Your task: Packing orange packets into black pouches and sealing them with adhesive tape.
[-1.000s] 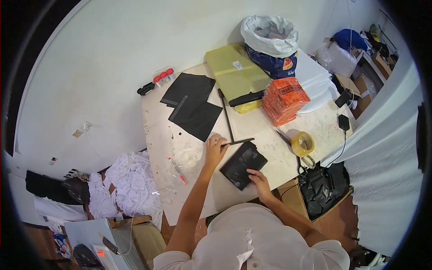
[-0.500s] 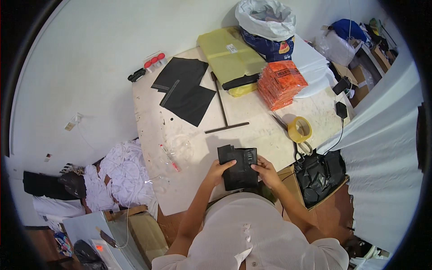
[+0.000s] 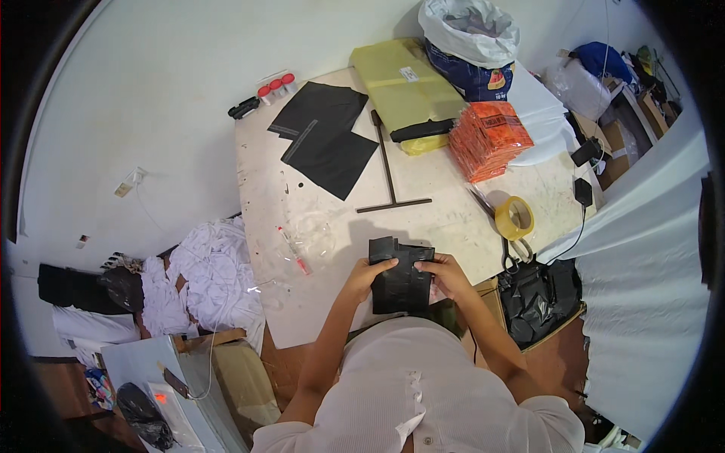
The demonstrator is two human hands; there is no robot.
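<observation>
Head view: fingers (image 3: 384,265) of the left hand (image 3: 363,278) and right hand (image 3: 451,277) grip a folded black packet (image 3: 400,293) by its two sides, thumbs on top, by the near edge of the desk (image 3: 449,225). Beyond it lies a dark T-shaped bar (image 3: 394,204), with flat black sheets (image 3: 334,161) to its left. Rightward are scissors (image 3: 508,260) and yellow tape (image 3: 502,220); farther back, stacked orange packets (image 3: 489,145).
</observation>
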